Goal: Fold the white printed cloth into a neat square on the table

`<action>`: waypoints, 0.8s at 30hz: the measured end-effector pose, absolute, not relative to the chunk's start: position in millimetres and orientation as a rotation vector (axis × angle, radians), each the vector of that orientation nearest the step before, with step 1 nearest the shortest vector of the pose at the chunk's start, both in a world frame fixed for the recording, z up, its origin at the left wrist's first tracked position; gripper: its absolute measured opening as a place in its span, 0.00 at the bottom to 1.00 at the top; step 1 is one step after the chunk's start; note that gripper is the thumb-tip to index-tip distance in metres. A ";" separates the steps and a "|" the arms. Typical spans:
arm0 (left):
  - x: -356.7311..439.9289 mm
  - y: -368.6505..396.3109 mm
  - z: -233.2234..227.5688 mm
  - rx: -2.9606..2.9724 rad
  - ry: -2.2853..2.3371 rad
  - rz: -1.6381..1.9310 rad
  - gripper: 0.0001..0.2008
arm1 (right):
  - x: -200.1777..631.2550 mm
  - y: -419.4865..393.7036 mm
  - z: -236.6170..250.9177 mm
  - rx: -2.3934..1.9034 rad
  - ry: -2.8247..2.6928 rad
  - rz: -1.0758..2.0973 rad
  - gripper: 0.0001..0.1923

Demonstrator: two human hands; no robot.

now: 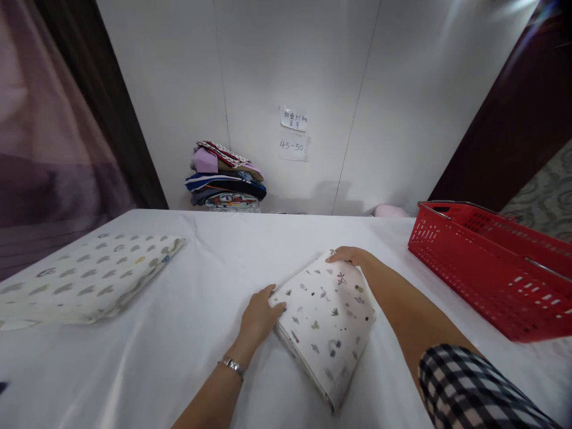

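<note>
A folded white cloth [326,316] printed with small plants and rainbows lies at an angle on the white-covered table, its layers showing along the lower left edge. My left hand [261,313], with a metal bracelet at the wrist, grips its left corner, thumb on top. At the far corner my right hand [351,256] closes on the cloth, thumb on the upper face and fingers partly hidden. My right arm, in a black-and-white checked sleeve, runs along the cloth's right side.
Another folded cloth [89,271] with grey cloud-like shapes lies on the table [214,256] at left. A red perforated basket [482,280] with metal handles stands at right. Folded fabrics [227,179] are piled by the back wall, near paper notes [294,134].
</note>
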State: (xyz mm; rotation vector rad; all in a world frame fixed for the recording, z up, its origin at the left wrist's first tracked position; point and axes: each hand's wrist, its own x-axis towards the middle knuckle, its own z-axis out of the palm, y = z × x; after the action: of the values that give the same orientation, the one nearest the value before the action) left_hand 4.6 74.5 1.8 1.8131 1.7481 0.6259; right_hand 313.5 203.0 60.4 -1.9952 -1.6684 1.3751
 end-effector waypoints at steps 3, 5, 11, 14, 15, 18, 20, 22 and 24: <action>3.6 75.5 1.4 1.813 1.733 0.638 0.29 | 314.4 200.0 70.2 -1.810 -1.548 1.734 0.30; 2.2 77.0 1.5 1.801 1.702 0.639 0.30 | 313.8 195.1 79.6 -1.633 -1.514 1.735 0.31; -5.8 83.1 8.5 1.687 1.547 0.632 0.36 | 313.3 161.1 125.6 -1.320 -1.611 1.517 0.36; -9.5 80.4 15.9 1.665 1.418 0.656 0.36 | 313.6 134.9 152.0 -1.271 -1.687 1.418 0.38; -10.4 78.1 18.2 1.670 1.363 0.664 0.35 | 313.2 126.5 159.4 -1.265 -1.712 1.396 0.38; -12.9 70.1 24.3 1.666 1.168 0.650 0.28 | 310.9 106.5 175.5 -1.248 -1.765 1.365 0.37; -15.7 68.3 32.6 1.640 1.113 0.638 0.22 | 309.5 99.5 183.3 -1.242 -1.761 1.325 0.37; -20.8 71.8 51.5 1.678 1.214 0.691 0.16 | 308.9 97.2 192.4 -1.232 -1.731 1.228 0.37; -28.1 78.9 85.1 1.836 1.405 0.814 0.12 | 309.4 97.3 204.8 -1.187 -1.690 1.080 0.37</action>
State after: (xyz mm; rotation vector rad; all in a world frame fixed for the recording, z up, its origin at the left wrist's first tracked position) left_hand -28.1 78.9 85.1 1.8360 1.4054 0.8140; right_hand 309.4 97.3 204.8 -1.1868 -1.6896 1.0795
